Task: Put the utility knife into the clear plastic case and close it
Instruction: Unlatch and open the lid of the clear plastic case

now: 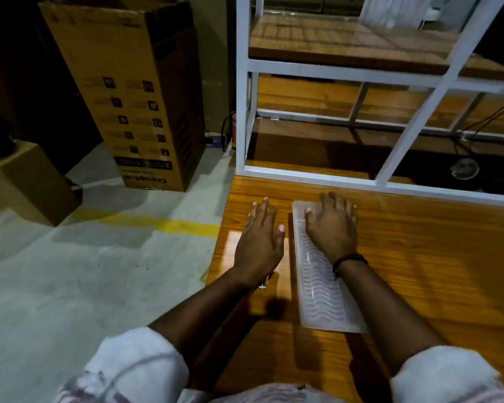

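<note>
On the glossy orange-brown wooden table (405,257), my right hand (333,228) pressed flat on the long ribbed clear plastic case (320,289), left hand (259,242) open and empty beside it; closing step, I judged, needing firm downward pressure.

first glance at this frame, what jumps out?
Two bare hands over a glossy wooden table: the right hand rests on the far end of a long clear case with a wavy ribbed top, and the left hand hovers open beside it. A tall cardboard box stands on the floor, far left.
</note>
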A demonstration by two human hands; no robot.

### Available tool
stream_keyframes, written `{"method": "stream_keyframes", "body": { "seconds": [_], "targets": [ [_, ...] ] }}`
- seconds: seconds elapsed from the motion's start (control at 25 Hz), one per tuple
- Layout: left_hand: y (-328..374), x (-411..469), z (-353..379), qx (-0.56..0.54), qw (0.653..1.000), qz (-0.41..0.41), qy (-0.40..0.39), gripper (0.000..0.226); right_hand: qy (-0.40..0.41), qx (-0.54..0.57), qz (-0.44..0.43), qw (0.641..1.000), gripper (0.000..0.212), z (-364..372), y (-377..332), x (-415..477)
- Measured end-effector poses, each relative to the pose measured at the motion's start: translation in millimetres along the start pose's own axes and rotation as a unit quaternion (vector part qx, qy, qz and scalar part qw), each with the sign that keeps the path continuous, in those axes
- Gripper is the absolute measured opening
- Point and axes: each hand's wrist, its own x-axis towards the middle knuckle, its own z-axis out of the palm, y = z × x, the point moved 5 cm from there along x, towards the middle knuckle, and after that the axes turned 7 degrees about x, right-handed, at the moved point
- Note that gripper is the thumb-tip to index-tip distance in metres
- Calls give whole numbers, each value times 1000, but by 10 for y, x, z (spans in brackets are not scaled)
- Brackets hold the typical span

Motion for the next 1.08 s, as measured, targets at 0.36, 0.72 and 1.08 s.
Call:
{"method": "stream_keyframes", "body": {
  "seconds": [0.36,0.72,1.08],
  "targets": [
    [127,661,245,-92,987,-104,-82,53,-44,-25,88,995,52,51,246,269],
    [154,623,386,-199,977,-67,-47,32,-19,-63,66,996,55,49,228,263],
    [143,604,464,-284,953,-100,-39,24,9,-23,61,998,47,64,289,272]
  ]
}}
